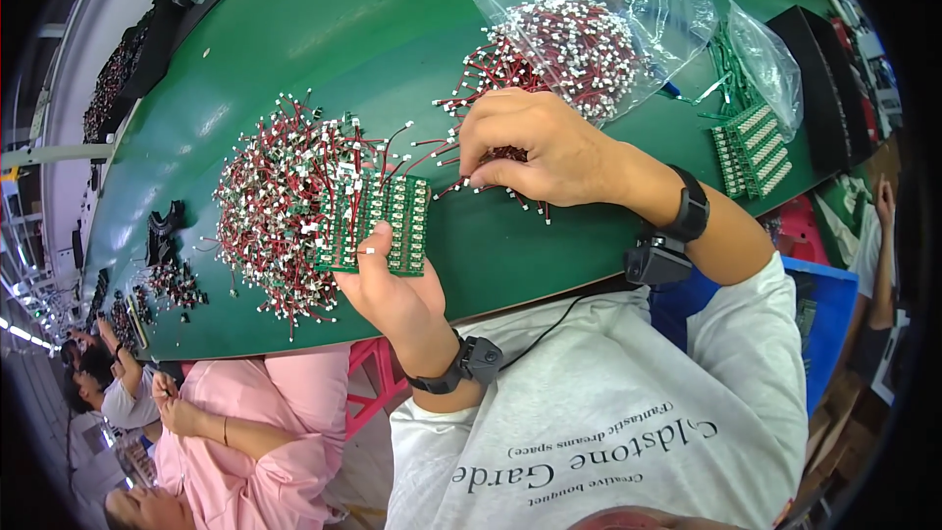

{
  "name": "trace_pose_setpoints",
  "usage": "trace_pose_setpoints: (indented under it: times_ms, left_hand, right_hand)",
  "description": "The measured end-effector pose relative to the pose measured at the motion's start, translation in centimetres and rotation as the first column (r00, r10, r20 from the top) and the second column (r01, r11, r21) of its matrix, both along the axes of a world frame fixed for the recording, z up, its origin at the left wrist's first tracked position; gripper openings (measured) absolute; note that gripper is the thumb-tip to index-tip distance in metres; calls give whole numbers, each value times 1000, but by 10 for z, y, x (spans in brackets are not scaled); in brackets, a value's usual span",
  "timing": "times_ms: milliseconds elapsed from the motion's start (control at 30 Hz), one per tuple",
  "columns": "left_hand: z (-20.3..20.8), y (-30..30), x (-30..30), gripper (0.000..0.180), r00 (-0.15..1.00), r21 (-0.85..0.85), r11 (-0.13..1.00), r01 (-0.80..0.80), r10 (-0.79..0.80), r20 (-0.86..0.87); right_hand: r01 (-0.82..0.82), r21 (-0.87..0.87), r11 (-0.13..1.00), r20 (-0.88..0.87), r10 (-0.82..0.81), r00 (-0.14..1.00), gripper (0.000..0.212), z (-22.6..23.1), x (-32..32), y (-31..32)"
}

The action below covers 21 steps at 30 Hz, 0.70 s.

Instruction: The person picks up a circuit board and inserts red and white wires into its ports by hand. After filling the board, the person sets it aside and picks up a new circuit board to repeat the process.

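Note:
My left hand (pixel 385 280) grips a green circuit board panel (pixel 397 206) by its lower edge, thumb on the face. Rows of small white connectors cover the panel, and several red-and-black wires stand up from its left part. To the panel's right, my right hand (pixel 540 147) is closed, thumb against the fingers, around a bunch of thin red-and-black connector wires (pixel 505 152); the fingers partly hide it. Left of and behind the panel lies a large heap of wires with white plugs (pixel 275 206). A second heap of such wires (pixel 579 49) lies beyond my right hand, partly under a clear plastic bag (pixel 677 0).
A stack of green panels (pixel 751 152) lies at the right beside a black box (pixel 819 79) and another clear bag (pixel 765 54). Small black parts (pixel 172 285) are scattered on the green table (pixel 392 10) at left. A person in pink (pixel 245 422) sits to my left.

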<state>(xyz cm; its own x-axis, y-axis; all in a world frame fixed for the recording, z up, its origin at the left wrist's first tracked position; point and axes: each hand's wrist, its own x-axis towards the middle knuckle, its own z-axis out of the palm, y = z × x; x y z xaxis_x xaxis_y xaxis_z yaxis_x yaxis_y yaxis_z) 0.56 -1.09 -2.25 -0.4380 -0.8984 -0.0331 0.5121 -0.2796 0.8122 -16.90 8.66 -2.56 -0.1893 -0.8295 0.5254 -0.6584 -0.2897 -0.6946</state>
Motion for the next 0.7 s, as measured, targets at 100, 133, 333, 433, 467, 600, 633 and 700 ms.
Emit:
trace_pose_setpoints:
  times_ms: [100,133,333,433,467,600,633,700]
  left_hand:
    - [0,1,-1,42,1000,-15,1000,-4,4,-2]
    - [-1,1,0,43,1000,-11,1000,0,0,-3]
    - [1,3,-3,46,1000,13,1000,-14,14,-13]
    - [2,7,-5,47,1000,19,1000,-22,23,-14]
    - [2,10,-7,48,1000,17,1000,-4,5,-24]
    - [-1,22,-9,40,999,23,1000,-1,0,39]
    - [-1,25,-10,36,999,3,1000,9,-9,48]
    - [0,30,-12,35,997,-7,1000,22,-21,69]
  right_hand:
    - [-21,64,998,154,11,988,12,6,1,2]
    - [-21,63,998,154,11,988,12,6,1,3]
    - [-1,47,999,156,-6,988,15,10,4,4]
    - [19,48,999,230,-30,973,14,17,11,6]
    - [4,41,999,198,-12,980,13,17,12,7]
    - [4,-26,1000,46,-3,999,10,21,19,10]
    - [11,-71,997,16,-10,1000,12,16,22,8]
    - [35,-60,998,-20,-37,999,13,12,25,8]
